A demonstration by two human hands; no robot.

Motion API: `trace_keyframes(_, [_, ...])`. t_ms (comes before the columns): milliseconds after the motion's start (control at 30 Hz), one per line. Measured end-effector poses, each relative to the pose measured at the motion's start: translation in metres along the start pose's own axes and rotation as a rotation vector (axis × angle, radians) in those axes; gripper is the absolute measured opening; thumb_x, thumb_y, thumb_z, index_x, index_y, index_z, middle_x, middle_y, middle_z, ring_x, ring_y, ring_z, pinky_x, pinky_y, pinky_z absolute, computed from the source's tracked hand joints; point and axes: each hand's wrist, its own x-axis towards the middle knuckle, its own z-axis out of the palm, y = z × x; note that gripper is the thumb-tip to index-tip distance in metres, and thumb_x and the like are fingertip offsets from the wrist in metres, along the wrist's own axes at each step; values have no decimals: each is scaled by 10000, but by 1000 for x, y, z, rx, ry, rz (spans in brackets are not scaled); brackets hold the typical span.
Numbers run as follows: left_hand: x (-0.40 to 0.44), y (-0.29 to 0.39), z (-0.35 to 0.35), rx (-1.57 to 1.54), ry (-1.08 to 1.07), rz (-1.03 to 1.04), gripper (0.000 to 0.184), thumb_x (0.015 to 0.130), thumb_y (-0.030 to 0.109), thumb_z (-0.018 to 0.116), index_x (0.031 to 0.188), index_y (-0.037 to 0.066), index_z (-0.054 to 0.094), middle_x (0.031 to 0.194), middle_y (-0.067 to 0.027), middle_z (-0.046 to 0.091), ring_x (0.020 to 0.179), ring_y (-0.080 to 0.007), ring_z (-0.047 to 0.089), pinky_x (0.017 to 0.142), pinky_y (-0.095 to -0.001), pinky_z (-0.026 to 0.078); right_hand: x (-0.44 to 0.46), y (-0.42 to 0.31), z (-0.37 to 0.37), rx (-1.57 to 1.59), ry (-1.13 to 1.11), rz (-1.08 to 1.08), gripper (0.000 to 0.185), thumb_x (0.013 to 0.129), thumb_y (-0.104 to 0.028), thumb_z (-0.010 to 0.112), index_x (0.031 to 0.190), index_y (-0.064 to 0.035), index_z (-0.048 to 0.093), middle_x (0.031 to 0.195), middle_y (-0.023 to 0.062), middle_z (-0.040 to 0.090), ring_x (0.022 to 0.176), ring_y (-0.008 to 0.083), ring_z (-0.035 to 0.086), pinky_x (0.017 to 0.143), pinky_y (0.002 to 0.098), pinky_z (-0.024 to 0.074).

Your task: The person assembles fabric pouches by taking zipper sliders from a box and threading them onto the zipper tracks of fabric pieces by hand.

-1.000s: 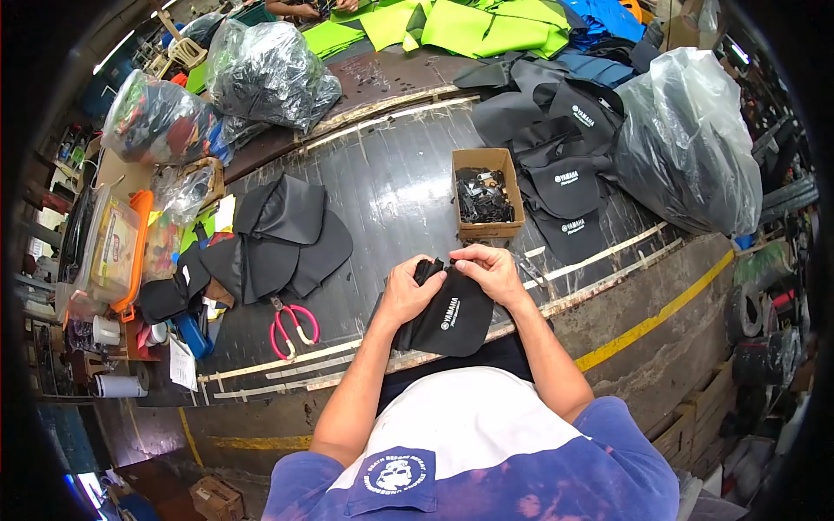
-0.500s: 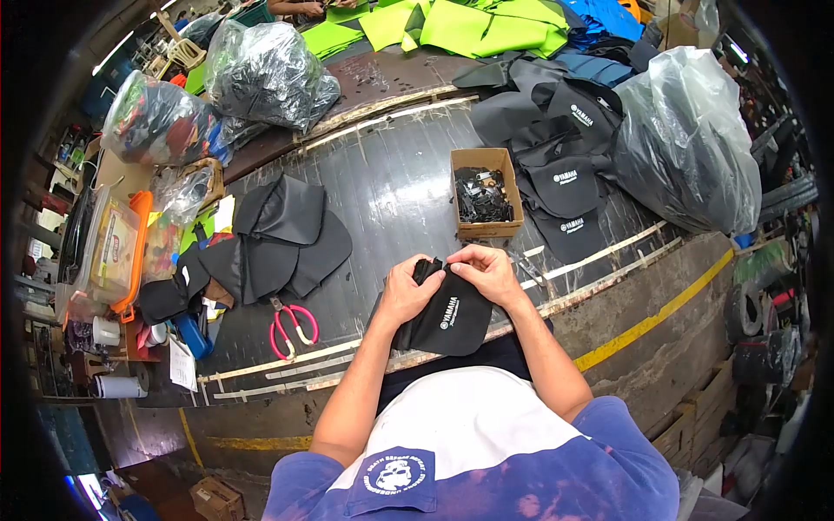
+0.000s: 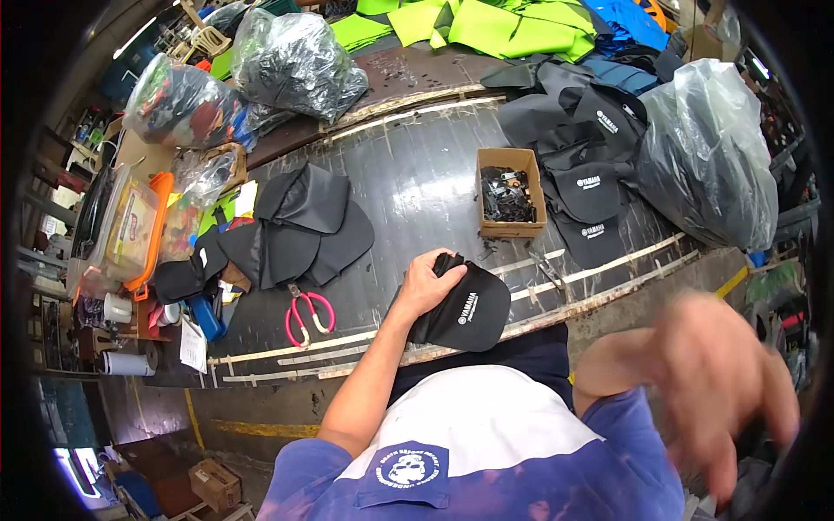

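Observation:
A black piece with white YAMAHA lettering (image 3: 478, 311) lies at the table's front edge. Its top edge is pinched in my left hand (image 3: 429, 283). Raised close to the camera at the lower right, my right hand (image 3: 721, 382) is blurred, its fingers spread and hanging down, away from the black piece. A cardboard box (image 3: 512, 228) of small dark parts stands behind the piece. Scissors with pink handles (image 3: 309, 318) rest to the left of my left hand.
Black pieces (image 3: 304, 208) are piled at left, and lettered ones (image 3: 589, 189) at right beside a clear plastic bag (image 3: 708, 156). Bright green sheets (image 3: 486, 30) lie at the back. A tub with an orange rim (image 3: 153, 230) stands far left.
My right hand has left the black piece and come up to the lower right, its fingers now spread. The view has shifted, while my left hand keeps its hold.

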Motion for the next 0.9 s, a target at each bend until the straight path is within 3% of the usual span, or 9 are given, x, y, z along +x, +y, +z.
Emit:
trace_keyframes(67, [3,-5,0,4,-15,21,205,923,176,795,956,3,691,780,35,649,760,-51,565,683,-278,496,57,-10,15,248,-272,-34,592,948,-124,707,1520,-50,577,961,5,774,810,196,729,707,259,614])
trace_keyframes(100, [3,-6,-1,2,-24,30,204,924,177,793,956,3,691,780,38,649,758,-50,562,680,-278,494,59,-8,15,257,-278,-37,592,948,-124,707,1520,-50,577,961,5,774,810,196,729,707,259,614])
trace_keyframes(133, [3,-5,-2,-1,-15,33,204,924,177,793,956,3,691,780,38,649,758,-50,562,680,-278,494,91,54,29,241,-273,-39,576,946,-119,706,1505,-49,584,958,5,773,810,194,729,707,260,614])
trace_keyframes(333, [1,-2,-4,-10,-32,24,205,932,179,784,961,-2,693,786,33,653,762,-50,564,683,-282,496,101,73,40,133,-204,-58,485,939,-93,703,1416,-47,623,945,5,770,810,179,727,709,262,614])
trace_keyframes(533, [2,-3,-2,-24,-19,39,207,931,181,783,960,-3,694,795,31,655,776,-50,568,695,-283,498,88,41,45,-12,-134,-71,397,931,-67,700,1326,-44,663,932,5,767,810,163,725,711,264,615])
trace_keyframes(633, [2,-4,-4,-18,-28,21,263,912,236,783,983,-7,713,783,-30,692,760,-89,602,711,-327,519,88,39,48,-61,-97,-88,354,928,-53,699,1281,-42,682,925,5,765,810,156,724,712,265,615])
trace_keyframes(833, [4,-9,-1,-30,-20,46,268,913,240,788,971,-7,704,765,-15,670,751,-82,581,698,-322,510,85,29,60,-207,-21,-109,273,920,-27,696,1191,-40,722,912,6,762,810,141,722,714,268,616])
trace_keyframes(900, [4,-8,-4,-21,-24,42,268,914,241,789,974,-6,706,762,-15,671,750,-81,583,699,-322,511,40,-56,83,-248,1,-116,248,918,-18,695,1161,-39,735,908,6,761,810,135,722,715,269,616])
